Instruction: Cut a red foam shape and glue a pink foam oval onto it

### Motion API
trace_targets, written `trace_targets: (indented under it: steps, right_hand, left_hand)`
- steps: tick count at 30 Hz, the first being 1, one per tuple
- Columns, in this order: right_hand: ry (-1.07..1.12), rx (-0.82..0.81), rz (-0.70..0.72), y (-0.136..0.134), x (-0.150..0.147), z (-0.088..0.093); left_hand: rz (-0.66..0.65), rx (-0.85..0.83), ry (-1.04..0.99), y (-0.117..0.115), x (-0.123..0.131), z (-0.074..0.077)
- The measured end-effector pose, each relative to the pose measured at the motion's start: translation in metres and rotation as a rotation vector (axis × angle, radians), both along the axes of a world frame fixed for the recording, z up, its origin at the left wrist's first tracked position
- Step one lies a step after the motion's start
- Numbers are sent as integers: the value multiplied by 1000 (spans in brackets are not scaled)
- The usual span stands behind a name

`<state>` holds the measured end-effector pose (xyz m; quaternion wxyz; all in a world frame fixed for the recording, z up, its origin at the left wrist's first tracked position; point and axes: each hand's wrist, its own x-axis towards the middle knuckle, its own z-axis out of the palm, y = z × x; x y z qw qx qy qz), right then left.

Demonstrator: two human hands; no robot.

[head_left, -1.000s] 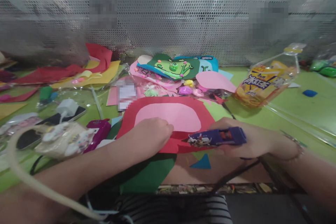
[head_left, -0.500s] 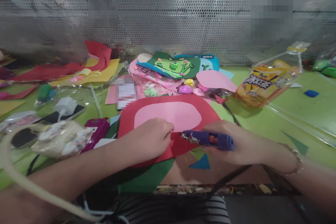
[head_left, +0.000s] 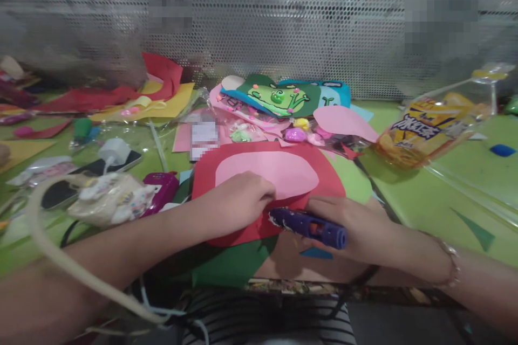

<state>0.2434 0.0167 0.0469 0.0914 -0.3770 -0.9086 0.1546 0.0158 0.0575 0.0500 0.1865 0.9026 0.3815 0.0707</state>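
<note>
A pink paper oval (head_left: 267, 168) lies on a larger red paper shape (head_left: 327, 172) in front of me. My left hand (head_left: 246, 198) is closed at the oval's lower edge, its fingertips pinching the paper there. In my right hand (head_left: 343, 221) is a dark blue glue gun (head_left: 309, 226), nozzle pointing left at the red paper, just below my left fingertips. Whitish strands cling to the nozzle. Most of the handle is hidden by the right hand. Under the red shape, green paper (head_left: 230, 264) and a blue scrap (head_left: 317, 253) show.
Clay-decorated paper (head_left: 283, 98) and bagged clay (head_left: 294, 135) lie behind the red shape. A drink bottle (head_left: 429, 129) leans at right. At left are a phone (head_left: 65, 188), a charger (head_left: 114, 152) and a cream pouch (head_left: 107, 199). A perforated metal panel (head_left: 259, 21) stands behind.
The view has shifted, moving things rightward in the picture. The glue gun has come closer to the left fingertips and tilts more. Both hands keep their hold.
</note>
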Motion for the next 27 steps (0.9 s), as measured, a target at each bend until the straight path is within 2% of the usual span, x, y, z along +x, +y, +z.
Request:
trace_targets:
  steps: [4,10,15,22,27]
  right_hand:
    - [-5,-29,-3,0,-1,-1]
    - [-98,67,-55,-2,2,3]
    - [-144,-13,-148,0,6,8]
    - [-161,-35,-230,-3,12,17]
    - [-178,37,-301,-4,21,24]
  left_hand:
    - [-15,23,23,0,0,0]
    - [21,78,101,-6,1,4]
    - [49,187,261,-16,5,12]
    - [-1,279,329,-15,4,5]
    - [-18,315,352,-14,3,5]
